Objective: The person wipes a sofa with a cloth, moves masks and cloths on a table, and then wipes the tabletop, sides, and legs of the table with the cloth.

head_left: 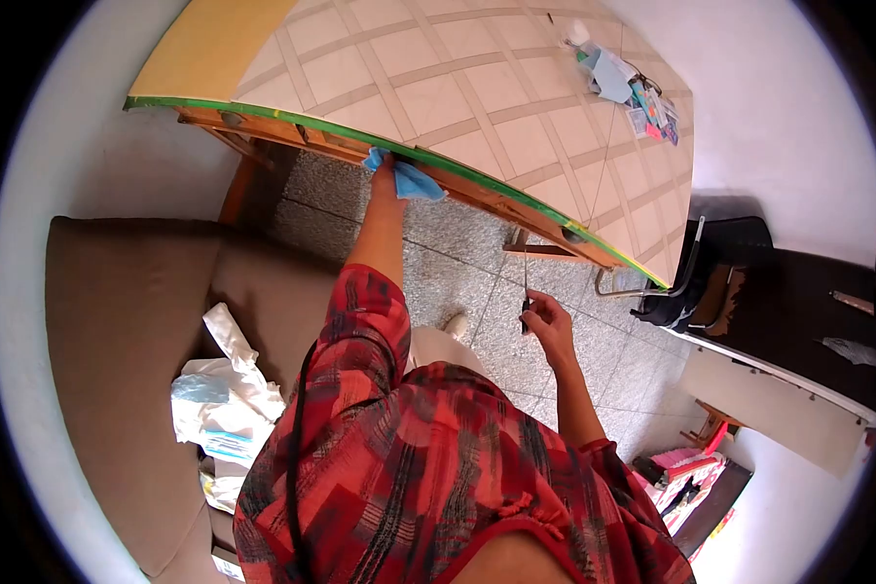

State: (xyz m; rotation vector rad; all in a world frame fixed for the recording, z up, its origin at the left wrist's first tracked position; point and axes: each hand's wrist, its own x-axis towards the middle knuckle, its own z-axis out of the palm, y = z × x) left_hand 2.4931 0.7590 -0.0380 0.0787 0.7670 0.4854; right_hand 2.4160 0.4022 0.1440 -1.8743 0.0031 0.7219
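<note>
Clock set at the middle of my view. My left hand (386, 175) is at about 11:30, gripping a blue cloth (419, 183) at the table's green edge (341, 133); fingertips hidden, so can't tell how tight. My right hand (552, 323) is near 3 o'clock, thumb and fingers narrow around the dark handle of a thin tool (526, 304). Exact type: too small to tell.

Risks, my guess: the cloth's loose end could snag on the wooden frame (477, 202) below the edge, or drop to the speckled floor (448, 263) if my pinch slackens. The tool is held up at its handle end, so a loose grip could let it tip or fall. Its slim end, if sharp, could poke cloth or left hand if brought over carelessly.

Pointing: tool's slim end goes to 12, handle to 6, long axis 12–6. Cloth is bunched, long axis roughly 10–4, longer free end toward 4, nearly along the table edge. Tool is well apart from the cloth.
</note>
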